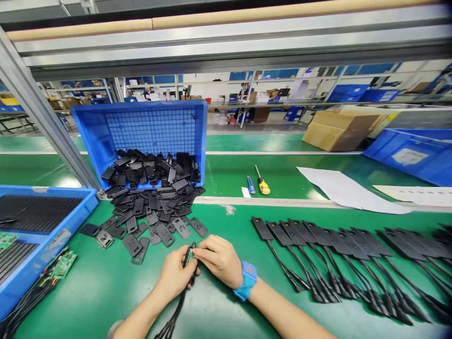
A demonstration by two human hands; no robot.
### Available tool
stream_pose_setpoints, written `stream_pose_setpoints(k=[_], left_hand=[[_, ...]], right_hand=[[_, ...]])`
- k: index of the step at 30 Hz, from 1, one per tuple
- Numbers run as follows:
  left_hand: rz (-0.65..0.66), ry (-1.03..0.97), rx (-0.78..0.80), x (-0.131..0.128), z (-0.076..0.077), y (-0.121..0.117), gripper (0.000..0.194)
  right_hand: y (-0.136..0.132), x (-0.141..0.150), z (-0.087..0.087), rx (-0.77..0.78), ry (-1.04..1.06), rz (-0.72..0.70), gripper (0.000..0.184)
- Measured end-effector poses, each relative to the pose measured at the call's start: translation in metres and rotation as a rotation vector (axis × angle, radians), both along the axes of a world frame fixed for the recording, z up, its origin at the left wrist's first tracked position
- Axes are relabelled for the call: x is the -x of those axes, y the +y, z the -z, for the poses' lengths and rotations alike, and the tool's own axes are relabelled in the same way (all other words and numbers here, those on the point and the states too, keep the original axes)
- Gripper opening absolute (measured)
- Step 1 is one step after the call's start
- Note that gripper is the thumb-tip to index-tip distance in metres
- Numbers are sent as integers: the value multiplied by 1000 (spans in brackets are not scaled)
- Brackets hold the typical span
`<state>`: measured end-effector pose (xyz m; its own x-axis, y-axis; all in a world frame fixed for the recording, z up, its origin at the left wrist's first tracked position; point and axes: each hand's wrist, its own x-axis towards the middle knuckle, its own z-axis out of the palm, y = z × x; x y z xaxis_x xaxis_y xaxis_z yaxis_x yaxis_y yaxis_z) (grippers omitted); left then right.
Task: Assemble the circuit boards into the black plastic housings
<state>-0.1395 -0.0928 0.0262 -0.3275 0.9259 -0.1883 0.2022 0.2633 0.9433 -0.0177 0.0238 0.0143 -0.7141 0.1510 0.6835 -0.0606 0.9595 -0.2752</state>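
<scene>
R fingers [205, 254] bent over PCB [190, 254]

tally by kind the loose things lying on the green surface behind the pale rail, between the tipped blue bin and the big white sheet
blue cutter: 1
yellow-handled screwdriver: 1
small white slip: 1
total: 3

We see bright, even light, pale glare on the green counter [226, 301], and stretched, softened edges at right.
</scene>
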Motion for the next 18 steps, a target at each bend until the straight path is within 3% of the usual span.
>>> stream_pose_setpoints(k=[9, 13, 16, 18], left_hand=[[39, 188, 25, -1, -12, -3, 16], [61, 255, 9, -3, -16, -4, 16], [65, 216, 22, -2, -12, -3, 15], [35, 99, 43, 0, -8, -2, 16]], right_hand=[[-1, 0, -8, 200, -37, -22, 13], [-3, 0, -10, 110, -128, -1, 16], [-10, 1, -11, 37, -187, 20, 18], [-11, 2, -12, 130, -212, -1, 16]])
